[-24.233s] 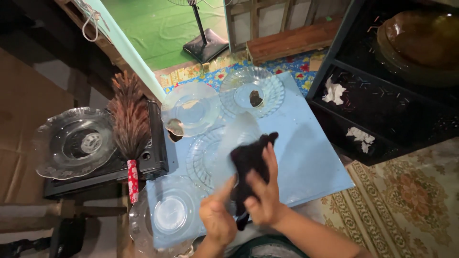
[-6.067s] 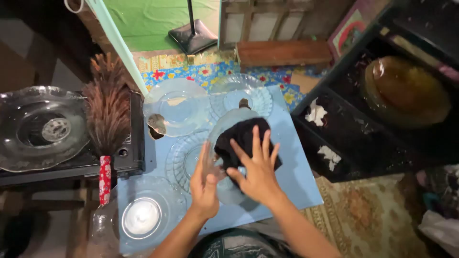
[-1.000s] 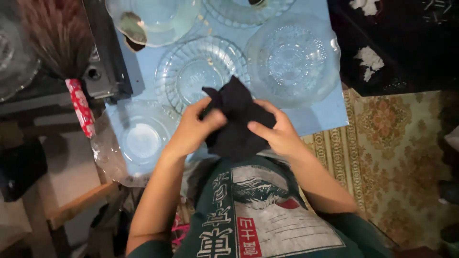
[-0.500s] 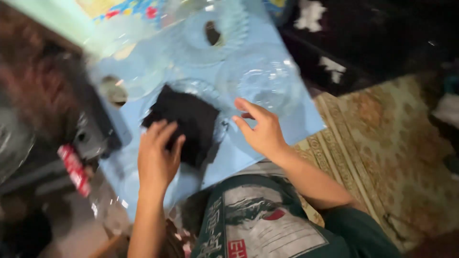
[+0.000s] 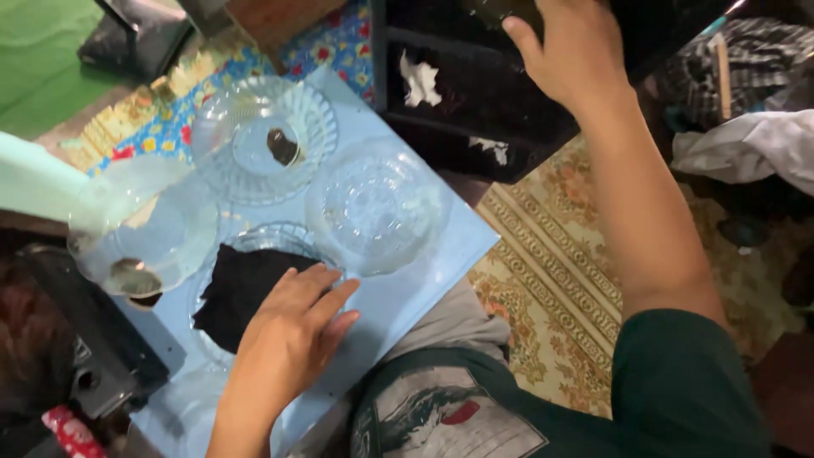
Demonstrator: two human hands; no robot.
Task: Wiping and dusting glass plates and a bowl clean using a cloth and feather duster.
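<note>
While our left hand (image 5: 292, 331) lies flat and open, fingers spread, on the near edge of the black cloth (image 5: 242, 290), it grips nothing and only presses the cloth down. Our right hand (image 5: 570, 53) is stretched far out and up to the dark shelf (image 5: 475, 93); its fingers curl at the shelf's upper edge, but the fingertips run out of view, so we cannot tell whether they hold anything. The cloth sits bunched in a ribbed glass plate (image 5: 254, 242) just ahead of the left fingers, its long axis slanting from the near left up toward the far right, with a ragged corner pointing away from us. To do this well, we judge the left palm should keep even pressure so cloth and plate do not slide on the blue board (image 5: 424, 271) while the other arm is extended. Just right of the left hand stands a patterned glass bowl (image 5: 377, 208), close to the board's edge. Beyond it is a fluted dish (image 5: 263, 136) with a dark scrap in its centre, and to the left a plain plate (image 5: 144, 229). Under the right forearm lies a patterned carpet (image 5: 551, 280).
</note>
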